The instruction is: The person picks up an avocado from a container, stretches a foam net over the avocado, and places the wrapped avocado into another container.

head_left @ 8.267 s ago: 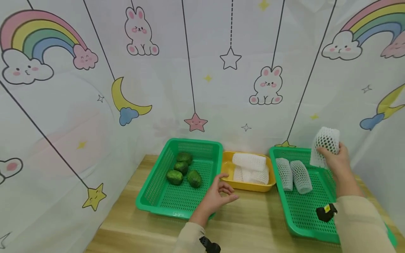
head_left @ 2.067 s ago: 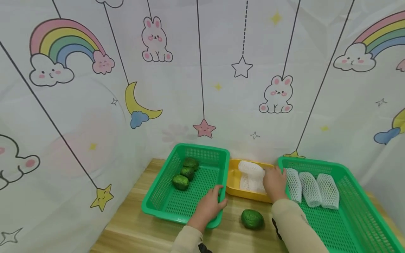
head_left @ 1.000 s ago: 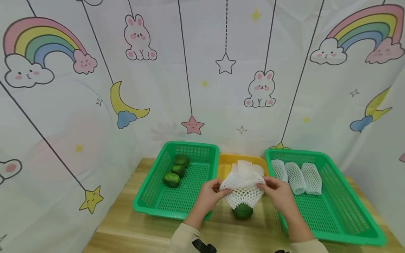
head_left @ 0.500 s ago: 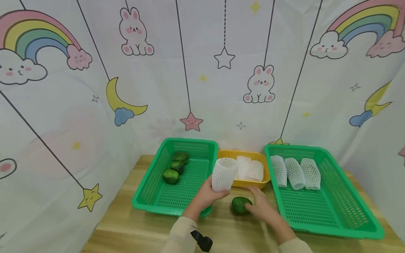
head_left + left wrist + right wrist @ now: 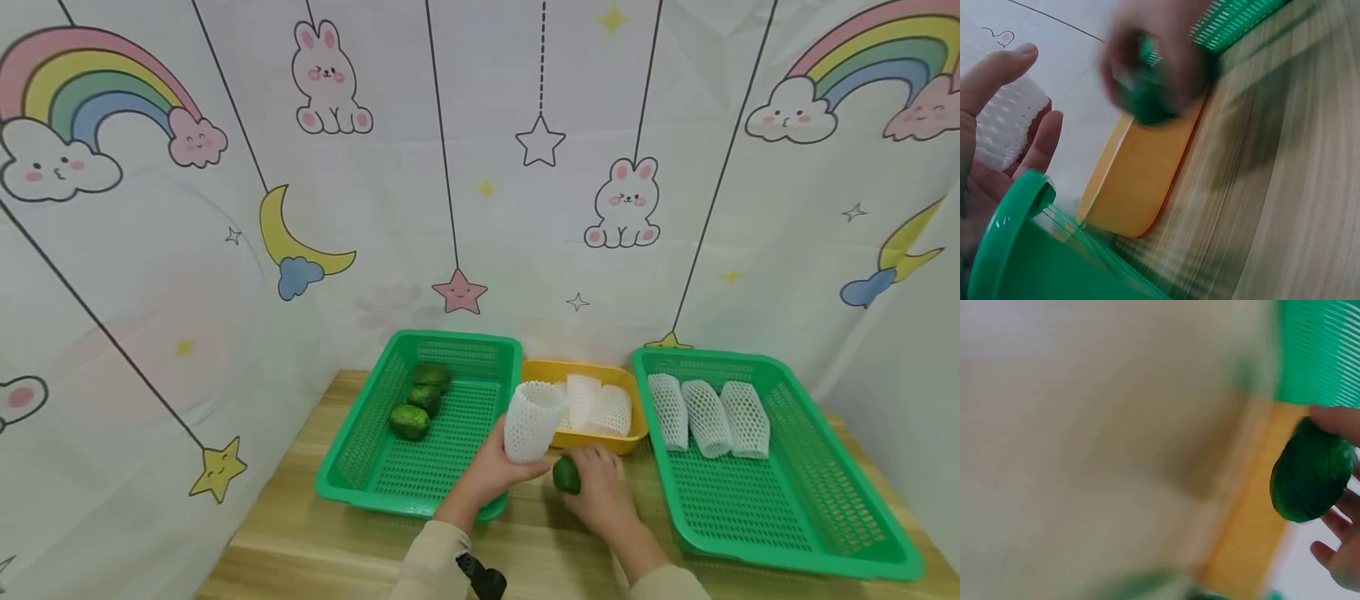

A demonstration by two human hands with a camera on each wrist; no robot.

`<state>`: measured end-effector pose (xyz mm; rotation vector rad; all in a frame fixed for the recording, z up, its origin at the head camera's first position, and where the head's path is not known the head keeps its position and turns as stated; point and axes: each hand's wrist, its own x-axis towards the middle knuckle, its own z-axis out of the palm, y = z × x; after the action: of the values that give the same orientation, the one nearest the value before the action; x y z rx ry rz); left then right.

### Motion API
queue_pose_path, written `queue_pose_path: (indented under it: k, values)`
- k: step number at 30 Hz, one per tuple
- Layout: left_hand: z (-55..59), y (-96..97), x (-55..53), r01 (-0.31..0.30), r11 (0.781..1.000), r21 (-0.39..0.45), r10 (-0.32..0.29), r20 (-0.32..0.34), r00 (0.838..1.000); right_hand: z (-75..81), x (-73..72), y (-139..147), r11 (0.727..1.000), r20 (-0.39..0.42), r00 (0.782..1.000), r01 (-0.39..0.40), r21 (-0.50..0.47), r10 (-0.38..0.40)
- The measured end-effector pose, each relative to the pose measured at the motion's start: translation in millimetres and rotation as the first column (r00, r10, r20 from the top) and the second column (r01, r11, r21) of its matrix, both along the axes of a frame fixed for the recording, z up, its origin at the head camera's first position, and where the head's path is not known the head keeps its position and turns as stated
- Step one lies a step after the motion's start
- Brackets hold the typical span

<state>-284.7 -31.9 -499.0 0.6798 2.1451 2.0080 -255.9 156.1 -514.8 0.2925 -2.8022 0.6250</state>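
Observation:
My left hand holds a white foam net sleeve upright, its open end facing up, beside the left green basket. In the left wrist view the thumb and fingers lie around the foam net. To its right, my right hand grips a dark green avocado just in front of the yellow tray. The right wrist view shows this avocado close up, glossy and wrinkled, between thumb and fingers. Three more avocados lie in the left green basket.
The yellow tray at the back holds more foam net sleeves. In the right green basket, three netted pieces lie side by side. A wooden table carries everything, with a printed white curtain behind.
The right hand first took a net sleeve, which both hands spread over the avocado on the table. The left hand then held the sleeve alone, and the right hand took up the avocado.

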Motion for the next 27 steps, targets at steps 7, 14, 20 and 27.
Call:
queue_pose_path:
  k: [7, 14, 20, 27]
  values:
    - [1.2, 2.0, -3.2, -0.007, 1.000, -0.013, 0.007, -0.027, 1.000, 122.2, -7.2, 6, 0.703, -0.227, 0.973, -0.143, -0.697, -0.027]
    - [1.8, 2.0, -3.3, 0.006, 0.999, -0.053, -0.007, -0.027, 1.000, 152.6, 6.2, 3, 0.532, -0.302, 0.898, -0.435, -0.727, 0.322]
    - [10.2, -0.3, 4.5, 0.000, 0.998, -0.060, 0.000, 0.003, 1.000, 142.1, 4.1, 2, 0.715, -0.229, 0.930, -0.368, -0.594, 0.288]
    - [1.0, -2.0, 0.1, -0.008, 0.999, -0.049, 0.006, -0.038, 0.999, 141.3, 6.3, -8, 0.806, -0.226, 0.923, -0.384, -0.450, 0.313]
